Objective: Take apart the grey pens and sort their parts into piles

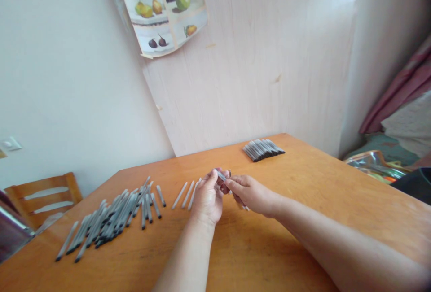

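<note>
Both hands meet over the middle of the table. My left hand (208, 198) is closed with thumb and fingers around a slim, pale translucent pen (220, 175). From the right, my right hand (251, 194) pinches the same pen near its lower end; the fingers cover that end. Just left of my left hand lie a few pale pen barrels (179, 195), spaced side by side. Further left is a loose pile of pens (116, 215), whitish with black ends. Small pale tips poke out below my right hand, mostly hidden by it.
A neat stack of black-ended pens (263, 150) lies near the table's back edge. The wooden table (323, 198) meets a pale board (249, 81) bearing a fruit picture (166, 18). A wooden chair (45, 195) stands at left, and a clear bag (377, 166) at right.
</note>
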{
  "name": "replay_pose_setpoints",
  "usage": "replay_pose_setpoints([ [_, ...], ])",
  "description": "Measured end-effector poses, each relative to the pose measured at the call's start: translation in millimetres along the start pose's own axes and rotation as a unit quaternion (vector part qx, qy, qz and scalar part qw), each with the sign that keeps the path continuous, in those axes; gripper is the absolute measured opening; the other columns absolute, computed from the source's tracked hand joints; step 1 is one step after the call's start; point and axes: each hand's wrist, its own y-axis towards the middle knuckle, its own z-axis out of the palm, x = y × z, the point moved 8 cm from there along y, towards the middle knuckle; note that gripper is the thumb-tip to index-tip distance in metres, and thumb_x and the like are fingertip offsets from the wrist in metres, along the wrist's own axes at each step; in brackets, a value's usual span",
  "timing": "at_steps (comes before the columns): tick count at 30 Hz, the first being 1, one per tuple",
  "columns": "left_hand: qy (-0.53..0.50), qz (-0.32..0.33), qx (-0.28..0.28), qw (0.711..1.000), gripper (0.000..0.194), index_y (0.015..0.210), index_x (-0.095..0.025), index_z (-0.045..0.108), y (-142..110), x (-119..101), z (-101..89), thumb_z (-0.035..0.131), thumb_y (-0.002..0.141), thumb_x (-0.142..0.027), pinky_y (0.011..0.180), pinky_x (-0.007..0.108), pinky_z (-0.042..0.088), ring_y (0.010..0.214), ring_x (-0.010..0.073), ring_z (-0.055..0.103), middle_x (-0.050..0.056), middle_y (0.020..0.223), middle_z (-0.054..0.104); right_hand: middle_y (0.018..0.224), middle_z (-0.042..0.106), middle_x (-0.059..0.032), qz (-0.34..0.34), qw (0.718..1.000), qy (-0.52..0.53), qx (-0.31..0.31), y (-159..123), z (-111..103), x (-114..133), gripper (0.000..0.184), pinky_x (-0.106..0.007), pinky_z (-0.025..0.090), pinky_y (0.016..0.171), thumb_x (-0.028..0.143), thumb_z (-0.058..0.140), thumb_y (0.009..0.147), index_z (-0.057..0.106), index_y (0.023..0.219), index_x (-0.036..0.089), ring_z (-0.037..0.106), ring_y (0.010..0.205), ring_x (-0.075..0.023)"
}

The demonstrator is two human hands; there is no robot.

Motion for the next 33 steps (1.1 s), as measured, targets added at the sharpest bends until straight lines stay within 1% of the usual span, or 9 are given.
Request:
replay_pose_setpoints([
  [3,-0.024,0.024,-0.052,0.998,0.021,0.082,-0.015,0.061,6,-10,-15.6,0.072,0.074,-0.031,0.065,0.023,0.043,0.074,0.0127,0.064,0.005,0.079,0.068,0.052,0.045,0.0041,-0.022,0.996,-0.082,-0.012,-4,-2,5,0.033,-0.021,0.031,0.049,0.043,0.039,0.093,0.056,0.080,0.017,0.042,0.048,-0.0084],
  [6,-0.027,0.064,-0.150,0.986,0.018,0.079,-0.017,0.059,12,-30,-46.9,0.071,0.076,-0.030,0.070,0.022,0.043,0.076,0.0103,0.063,0.003,0.078,0.067,0.062,0.051,0.0012,-0.049,0.989,-0.136,-0.029,-8,-2,10,0.032,-0.021,0.033,0.053,0.042,0.041,0.093,0.057,0.082,0.017,0.045,0.055,-0.0091],
  [10,0.059,0.096,-0.165,0.980,0.027,0.087,-0.019,0.063,13,-46,-61.8,0.073,0.071,-0.039,0.069,0.021,0.042,0.079,0.0102,0.062,0.003,0.087,0.068,0.064,0.052,0.0010,-0.078,0.977,-0.165,-0.108,-7,-18,9,0.036,-0.022,0.033,0.054,0.045,0.037,0.094,0.056,0.078,0.018,0.047,0.057,-0.0103],
  [14,0.262,0.138,-0.118,0.948,0.034,0.092,-0.018,0.069,10,-44,-48.2,0.070,0.071,-0.044,0.064,0.021,0.039,0.069,0.0101,0.056,0.002,0.080,0.066,0.061,0.052,0.0011,-0.051,0.955,-0.206,-0.208,-1,-51,-2,0.038,-0.023,0.034,0.056,0.048,0.039,0.092,0.058,0.077,0.019,0.048,0.058,-0.0119],
  [18,0.450,0.107,-0.020,0.886,0.031,0.089,-0.016,0.072,12,-19,-29.6,0.064,0.076,-0.043,0.068,0.026,0.041,0.070,0.0165,0.058,0.005,0.076,0.069,0.058,0.050,0.0018,-0.039,0.940,-0.212,-0.264,1,-74,-9,0.040,-0.024,0.034,0.056,0.050,0.039,0.091,0.062,0.084,0.018,0.048,0.058,-0.0129],
  [22,0.557,0.085,0.062,0.824,0.023,0.082,-0.018,0.074,13,6,-22.4,0.060,0.077,-0.036,0.069,0.028,0.040,0.075,0.0208,0.061,0.007,0.080,0.072,0.059,0.051,0.0013,-0.047,0.933,-0.225,-0.276,1,-78,-10,0.040,-0.024,0.034,0.056,0.049,0.039,0.091,0.063,0.084,0.018,0.049,0.059,-0.0133],
  [27,0.655,0.099,0.085,0.744,0.023,0.080,-0.019,0.072,11,22,-19.5,0.056,0.080,-0.035,0.064,0.027,0.038,0.070,0.0201,0.061,0.008,0.078,0.071,0.061,0.054,0.0007,-0.055,0.928,-0.240,-0.278,0,-76,-8,0.039,-0.023,0.035,0.058,0.049,0.038,0.091,0.061,0.080,0.019,0.050,0.060,-0.0133],
  [29,0.667,0.105,0.084,0.733,0.023,0.084,-0.019,0.071,10,23,-17.5,0.056,0.081,-0.036,0.065,0.027,0.038,0.070,0.0197,0.061,0.009,0.078,0.071,0.062,0.055,0.0005,-0.057,0.927,-0.243,-0.279,0,-76,-6,0.039,-0.023,0.036,0.058,0.049,0.038,0.091,0.061,0.079,0.019,0.051,0.060,-0.0133],
  [33,0.664,0.117,0.090,0.733,0.024,0.094,-0.019,0.069,7,21,-12.5,0.049,0.085,-0.030,0.069,0.028,0.041,0.077,0.0196,0.063,0.009,0.084,0.071,0.064,0.057,-0.0002,-0.062,0.926,-0.241,-0.285,0,-78,-3,0.039,-0.023,0.036,0.059,0.048,0.038,0.091,0.062,0.080,0.019,0.052,0.061,-0.0133],
])
